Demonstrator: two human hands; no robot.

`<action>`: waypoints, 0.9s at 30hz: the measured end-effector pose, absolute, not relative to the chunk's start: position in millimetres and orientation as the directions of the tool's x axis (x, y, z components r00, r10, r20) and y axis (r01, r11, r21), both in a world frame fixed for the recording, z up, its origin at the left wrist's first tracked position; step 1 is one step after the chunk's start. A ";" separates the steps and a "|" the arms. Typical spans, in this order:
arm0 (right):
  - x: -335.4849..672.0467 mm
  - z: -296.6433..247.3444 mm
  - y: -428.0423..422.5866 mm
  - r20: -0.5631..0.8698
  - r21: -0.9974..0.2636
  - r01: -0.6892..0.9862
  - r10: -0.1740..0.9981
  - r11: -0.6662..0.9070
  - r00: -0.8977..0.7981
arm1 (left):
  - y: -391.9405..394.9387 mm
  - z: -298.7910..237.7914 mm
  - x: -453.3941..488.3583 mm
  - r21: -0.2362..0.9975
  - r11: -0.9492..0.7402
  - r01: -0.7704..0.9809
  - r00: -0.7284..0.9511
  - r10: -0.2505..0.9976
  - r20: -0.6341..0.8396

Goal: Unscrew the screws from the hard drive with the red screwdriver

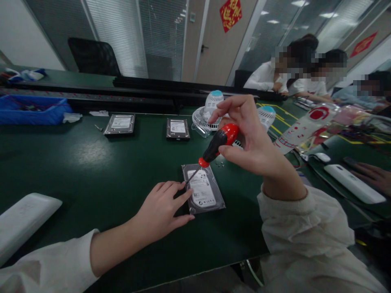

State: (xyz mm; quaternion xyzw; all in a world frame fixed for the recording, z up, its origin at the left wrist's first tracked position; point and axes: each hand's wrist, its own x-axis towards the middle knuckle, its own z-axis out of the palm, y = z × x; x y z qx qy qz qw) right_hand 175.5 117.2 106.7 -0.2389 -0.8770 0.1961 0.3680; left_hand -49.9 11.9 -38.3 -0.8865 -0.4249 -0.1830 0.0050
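Observation:
A hard drive (205,194) with a white label lies flat on the dark green table (91,171) in front of me. My left hand (163,211) rests on the table at the drive's left edge, fingers stretched out and touching its side. My right hand (247,138) is closed around the red end of a red and black screwdriver (215,148). The screwdriver is tilted, and its thin shaft points down to the drive's upper left corner. A few small screws (220,164) lie just behind the drive.
Two more hard drives (119,124) (178,129) lie further back, beside small white fans (210,110). A blue bin (30,110) stands far left. A white flat object (21,219) sits at near left. Other people sit at back right; another person's hand (371,176) rests near a white bar.

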 end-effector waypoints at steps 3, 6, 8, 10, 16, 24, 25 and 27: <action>174.2 104.9 119.2 0.581 -0.485 0.294 0.555 0.824 -0.596 | 11.3 -39.2 -50.2 0.144 -0.641 0.754 0.572 0.748 0.337; 173.0 102.2 121.6 0.618 -0.479 0.292 0.554 0.828 -0.558 | 10.9 -39.7 -50.6 0.139 -0.644 0.752 0.574 0.744 0.341; 173.0 101.5 121.6 0.601 -0.516 0.269 0.567 0.813 -0.563 | 10.9 -39.8 -50.9 0.141 -0.643 0.753 0.574 0.746 0.337; 173.1 101.6 120.2 0.575 -0.559 0.236 0.576 0.795 -0.581 | 11.1 -39.9 -51.2 0.144 -0.641 0.754 0.575 0.749 0.328; 170.0 100.1 118.8 0.565 -0.588 0.246 0.609 0.770 -0.557 | 11.4 -39.3 -51.0 0.139 -0.644 0.752 0.575 0.745 0.338; 170.9 101.4 115.8 0.565 -0.547 0.260 0.581 0.795 -0.587 | 11.9 -39.4 -51.1 0.144 -0.647 0.749 0.579 0.745 0.332; 170.9 101.6 115.2 0.567 -0.535 0.251 0.563 0.807 -0.601 | 12.0 -39.3 -51.0 0.146 -0.646 0.749 0.579 0.746 0.329; 169.8 101.3 114.7 0.585 -0.519 0.237 0.543 0.821 -0.602 | 11.9 -38.9 -50.8 0.149 -0.641 0.753 0.575 0.751 0.325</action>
